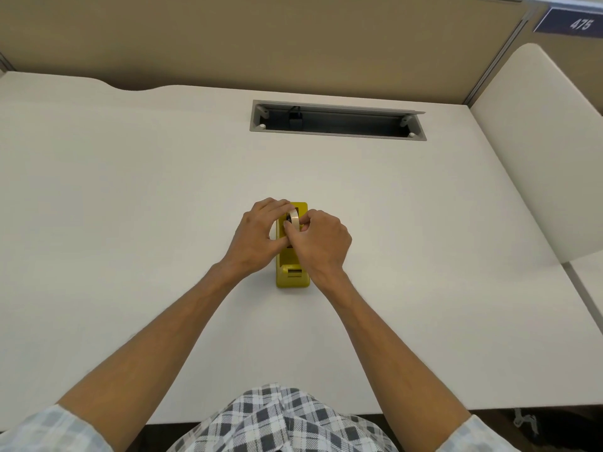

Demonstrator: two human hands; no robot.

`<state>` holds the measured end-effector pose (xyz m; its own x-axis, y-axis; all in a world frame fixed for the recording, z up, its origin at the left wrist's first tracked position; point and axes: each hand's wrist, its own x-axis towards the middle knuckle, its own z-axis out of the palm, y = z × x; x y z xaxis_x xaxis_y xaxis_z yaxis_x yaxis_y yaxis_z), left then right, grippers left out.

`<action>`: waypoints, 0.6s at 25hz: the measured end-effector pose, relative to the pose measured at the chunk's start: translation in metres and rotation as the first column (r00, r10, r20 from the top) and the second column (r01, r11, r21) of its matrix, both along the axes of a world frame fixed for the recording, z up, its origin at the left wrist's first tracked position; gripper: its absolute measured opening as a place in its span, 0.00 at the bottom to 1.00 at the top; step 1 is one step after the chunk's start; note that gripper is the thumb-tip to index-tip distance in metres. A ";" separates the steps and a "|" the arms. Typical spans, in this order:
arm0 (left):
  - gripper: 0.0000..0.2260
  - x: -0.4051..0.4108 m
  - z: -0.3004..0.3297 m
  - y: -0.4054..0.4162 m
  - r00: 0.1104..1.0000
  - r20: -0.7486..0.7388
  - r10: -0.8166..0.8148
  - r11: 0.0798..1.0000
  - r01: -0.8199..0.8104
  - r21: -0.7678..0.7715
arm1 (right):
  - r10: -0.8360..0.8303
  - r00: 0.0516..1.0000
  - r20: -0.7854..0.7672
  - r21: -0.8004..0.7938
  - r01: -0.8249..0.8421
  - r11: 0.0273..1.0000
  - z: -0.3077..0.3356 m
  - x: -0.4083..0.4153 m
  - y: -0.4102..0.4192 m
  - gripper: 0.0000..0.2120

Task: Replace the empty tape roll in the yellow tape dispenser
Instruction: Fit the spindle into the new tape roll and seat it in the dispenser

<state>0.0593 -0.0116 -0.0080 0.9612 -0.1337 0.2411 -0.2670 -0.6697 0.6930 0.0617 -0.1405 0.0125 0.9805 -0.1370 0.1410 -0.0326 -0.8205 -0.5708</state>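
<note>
White desk (130,190): broad, pale top, its near edge running across the bottom of the view, a tan partition wall (228,37) standing behind it. Left sleeve (49,429): light checked cloth, rolled above the forearm at the lower left corner. Left hand (257,233): reaches in from the lower left, fingers curled over the far left side of the dispenser, fingertips touching the tape roll; it grasps the roll together with the other hand, though how firmly cannot be told. Yellow tape dispenser (291,265): stands on the desk near the middle, slightly right of centre; long axis runs straight away from the person, near to far; the cutter end with its small slot points toward the person, the roll bay lies at the far end. Tape roll (293,219): pale, cream-coloured ring standing on edge, its flat faces to left and right, seated in or just above the far bay of the dispenser, with a dark hub showing at its left face; whether it is fully seated cannot be told. Right hand (321,243): comes in from the lower right, closed around the near right side of the roll, thumb pressed to its rim. Cable slot (337,120): grey rectangular recess in the desk beyond the dispenser, lid open, a dark plug inside at its left. Number sign (574,24): blue plate reading 475, top right. Right sleeve (476,435): same checked cloth, lower right corner.
</note>
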 end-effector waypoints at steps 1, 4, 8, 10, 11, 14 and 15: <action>0.21 0.000 0.000 0.000 1.000 0.004 -0.002 1.000 0.002 -0.019 | 0.004 1.000 -0.015 -0.004 -0.004 1.000 0.000 0.001 0.001 0.11; 0.18 0.001 0.000 -0.001 1.000 0.004 -0.013 0.999 0.013 -0.045 | 0.008 0.999 -0.050 -0.004 -0.008 1.000 0.001 0.003 0.001 0.11; 0.19 0.003 0.000 0.000 1.000 -0.019 0.009 1.000 -0.009 -0.017 | 0.023 0.998 -0.052 -0.018 -0.024 1.000 0.001 0.003 -0.003 0.12; 0.20 0.002 -0.001 0.000 0.999 -0.037 0.019 1.000 -0.019 0.004 | 0.028 0.999 -0.036 -0.004 -0.028 1.000 -0.001 0.001 -0.006 0.13; 0.20 0.002 -0.002 0.000 0.999 -0.041 0.018 1.000 -0.018 0.009 | 0.034 0.999 -0.013 0.009 -0.034 0.999 -0.002 -0.001 -0.008 0.13; 0.20 0.002 -0.003 0.000 0.999 -0.045 0.025 1.000 -0.025 0.010 | 0.119 0.987 0.109 0.050 -0.125 0.991 -0.006 -0.008 -0.016 0.13; 0.19 0.002 -0.003 0.000 0.999 -0.038 0.027 1.000 -0.027 0.014 | 0.170 0.974 0.151 0.050 -0.179 0.983 -0.008 -0.011 -0.018 0.11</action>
<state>0.0616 -0.0116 -0.0109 0.9731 -0.1103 0.2023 -0.2219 -0.6854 0.6935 0.0502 -0.1586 0.0044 0.9597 0.0210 0.2803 0.1947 -0.7687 -0.6092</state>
